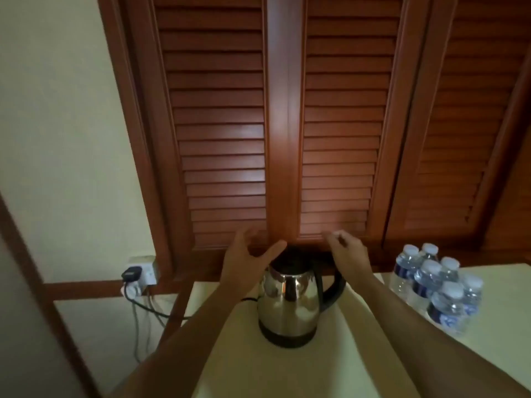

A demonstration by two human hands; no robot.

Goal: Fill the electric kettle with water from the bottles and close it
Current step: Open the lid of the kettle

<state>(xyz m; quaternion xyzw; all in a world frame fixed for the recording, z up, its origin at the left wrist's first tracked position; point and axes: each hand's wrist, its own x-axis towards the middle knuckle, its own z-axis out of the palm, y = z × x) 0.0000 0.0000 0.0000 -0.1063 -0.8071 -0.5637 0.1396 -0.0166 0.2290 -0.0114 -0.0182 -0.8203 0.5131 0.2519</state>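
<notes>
Your kettle stands upright on the desk, handle pointing right. Your left hand is spread; your right hand is curled, grip unclear.

Kettle stands mid-worktop; bare surface in front of it and on its left out to the edge. To the right, a pack of bottles, well apart from the kettle, open lane between. Wooden shutters close off the back, little room behind the kettle. Left hand and right hand flank its top. Off the left edge: wall socket, trailing cables.
</notes>
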